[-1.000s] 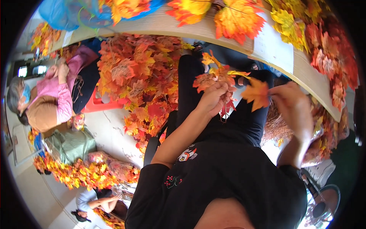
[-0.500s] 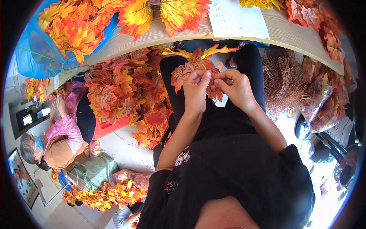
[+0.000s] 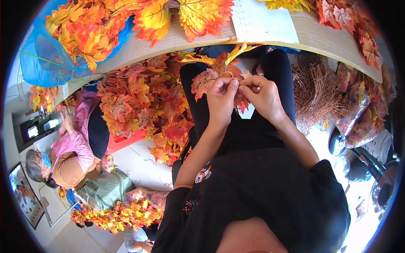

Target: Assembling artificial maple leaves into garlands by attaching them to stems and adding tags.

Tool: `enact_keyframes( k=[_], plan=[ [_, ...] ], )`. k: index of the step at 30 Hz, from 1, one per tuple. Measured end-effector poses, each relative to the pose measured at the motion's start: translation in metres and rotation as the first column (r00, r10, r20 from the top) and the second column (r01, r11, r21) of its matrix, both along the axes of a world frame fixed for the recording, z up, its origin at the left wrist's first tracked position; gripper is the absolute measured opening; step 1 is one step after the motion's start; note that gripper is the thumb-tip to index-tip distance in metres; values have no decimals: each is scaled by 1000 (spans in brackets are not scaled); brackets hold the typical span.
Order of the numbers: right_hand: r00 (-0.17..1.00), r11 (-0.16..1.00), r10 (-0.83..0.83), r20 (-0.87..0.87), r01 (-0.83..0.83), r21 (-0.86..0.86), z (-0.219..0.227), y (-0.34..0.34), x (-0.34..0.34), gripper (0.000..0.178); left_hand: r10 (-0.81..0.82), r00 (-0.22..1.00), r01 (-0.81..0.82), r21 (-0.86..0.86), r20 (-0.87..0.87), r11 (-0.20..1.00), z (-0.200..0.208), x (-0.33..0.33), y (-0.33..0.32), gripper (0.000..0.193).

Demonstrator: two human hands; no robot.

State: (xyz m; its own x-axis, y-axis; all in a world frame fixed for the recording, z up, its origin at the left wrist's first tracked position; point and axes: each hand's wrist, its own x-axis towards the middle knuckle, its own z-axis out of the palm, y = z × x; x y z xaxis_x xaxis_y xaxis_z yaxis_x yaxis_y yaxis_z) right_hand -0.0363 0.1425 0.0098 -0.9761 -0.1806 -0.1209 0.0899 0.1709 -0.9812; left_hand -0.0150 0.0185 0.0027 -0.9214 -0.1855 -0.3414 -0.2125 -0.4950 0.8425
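Observation:
Over my lap, my left hand (image 3: 222, 98) pinches a small spray of artificial maple leaves (image 3: 205, 82), orange-red with a yellow leaf (image 3: 237, 52) pointing away from me. Close beside it, my right hand (image 3: 262, 98) has thumb and forefinger pressed together at the spray's stem. The two hands nearly touch at the fingertips. What the right fingers hold is too small to make out. Some reddish leaves hang below and behind the fingers, partly hidden by them.
A curved wooden table (image 3: 202, 41) ahead carries leaf bunches (image 3: 204, 17), a written paper sheet (image 3: 263, 23) and a blue plastic bag (image 3: 42, 63). Left of my legs lies a large leaf pile (image 3: 145, 97); brown stems (image 3: 314, 90) stand right. A masked person (image 3: 69, 156) sits at far left.
Both hands have shifted slightly right, and their fingertips have come closer together. The spray has turned, its yellow leaf now tilting more upward. The person at left has brought their hands together.

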Motion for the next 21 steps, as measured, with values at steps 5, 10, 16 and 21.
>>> enact_keyframes(
  k=[5, 10, 16, 21],
  plan=[
    [997, 999, 21, 80, -18, -29, 6, 2, 1, 12, -6, 998, 4, -41, -58, 999, -6, 3, 2, 4],
    [984, 996, -46, 170, 58, -63, 3, -3, 9, 11, -127, 991, 126, 33, 47, 992, -15, 9, -6, 12],
    [970, 900, 83, -231, 26, 435, 10, 18, -26, 12, -282, 957, 272, 136, 63, 953, -18, 12, -4, 20],
    [922, 861, 125, -366, 83, 502, 22, 25, -42, 11, -553, 830, 531, 200, 75, 823, 0, 11, -8, 21]
  ],
)
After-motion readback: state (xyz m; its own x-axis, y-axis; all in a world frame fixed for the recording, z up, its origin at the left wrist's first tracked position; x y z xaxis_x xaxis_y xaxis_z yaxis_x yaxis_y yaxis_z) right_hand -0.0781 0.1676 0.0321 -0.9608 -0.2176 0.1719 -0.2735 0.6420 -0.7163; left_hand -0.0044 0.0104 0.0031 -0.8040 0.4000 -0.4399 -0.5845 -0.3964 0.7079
